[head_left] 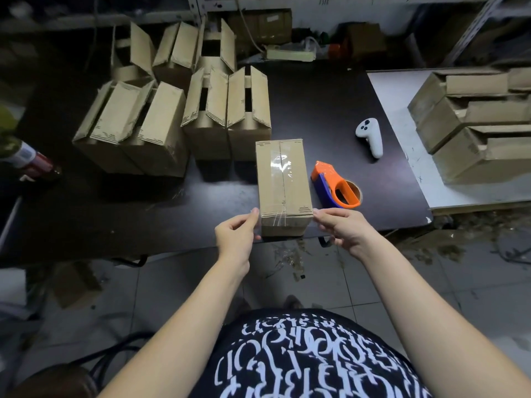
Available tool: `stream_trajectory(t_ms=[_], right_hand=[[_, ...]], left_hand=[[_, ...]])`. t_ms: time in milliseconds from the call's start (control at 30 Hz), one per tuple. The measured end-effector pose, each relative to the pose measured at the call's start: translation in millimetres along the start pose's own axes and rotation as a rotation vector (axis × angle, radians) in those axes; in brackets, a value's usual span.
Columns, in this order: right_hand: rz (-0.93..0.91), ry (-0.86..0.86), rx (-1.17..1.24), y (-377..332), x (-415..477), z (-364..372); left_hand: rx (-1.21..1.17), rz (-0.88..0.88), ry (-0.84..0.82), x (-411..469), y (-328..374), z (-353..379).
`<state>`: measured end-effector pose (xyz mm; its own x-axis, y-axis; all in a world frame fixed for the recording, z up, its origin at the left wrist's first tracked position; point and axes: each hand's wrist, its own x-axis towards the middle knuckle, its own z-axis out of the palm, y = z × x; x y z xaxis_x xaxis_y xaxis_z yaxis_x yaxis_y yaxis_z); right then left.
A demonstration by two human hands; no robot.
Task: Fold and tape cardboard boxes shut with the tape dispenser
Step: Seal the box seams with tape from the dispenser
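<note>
The person is handling the taped box (pixel 283 182), which is lying lengthwise at the near edge of the dark table (pixel 316 110). Clear tape is running along its top seam and over its near end. The left hand (pixel 237 235) is pinching the box's near-left corner, thumb at the top edge and fingers curled below. The right hand (pixel 337 226) is gripping the near-right corner the same way, fingertips touching the cardboard. The tape dispenser (pixel 336 186) is lying just right of the box, with neither hand on it. Beyond the box and to its left, open boxes (pixel 227 110) are standing with flaps up. This is probably the finishing step on the box. It is best done by squeezing evenly from both corners, checking that the tape tail is lying flat on the near face, and lifting level while staying clear of the dispenser.
</note>
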<state>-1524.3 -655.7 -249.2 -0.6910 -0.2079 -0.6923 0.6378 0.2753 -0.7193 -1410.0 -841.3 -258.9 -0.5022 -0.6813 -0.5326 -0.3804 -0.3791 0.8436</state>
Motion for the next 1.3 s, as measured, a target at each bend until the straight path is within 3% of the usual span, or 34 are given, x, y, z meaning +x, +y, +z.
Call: stream_trajectory(t_ms=[167,267,333,433,600,767,1000,1300], right_hand=[[0.011,-0.011,-0.01,10,6,-1],[-0.089,0.032,-0.052,19,4,1],[-0.265,0.082,-0.094,19,0,0],[-0.515,0.071,-0.19,14,-5,-10],[-0.659,-0.077,-0.336,6,-13,-11],[-0.814,-0.065,-0.447,7,-11,-7],[-0.933,-0.012,-0.506,15,-4,-4],[-0.982,0.007,-0.512,19,-3,-3]], left_hand=[[0.11,-0.089,-0.088,0,-2,3],[0.216,-0.139,-0.176,9,-11,1],[0.296,0.02,-0.14,11,-15,-1],[0.42,0.416,-0.105,13,-11,-13],[0.567,0.946,-0.281,21,-1,-31],[0.63,1.097,-0.3,28,5,-32],[0.63,1.182,-0.362,31,4,-28],[0.721,1.437,-0.226,36,-13,-23]])
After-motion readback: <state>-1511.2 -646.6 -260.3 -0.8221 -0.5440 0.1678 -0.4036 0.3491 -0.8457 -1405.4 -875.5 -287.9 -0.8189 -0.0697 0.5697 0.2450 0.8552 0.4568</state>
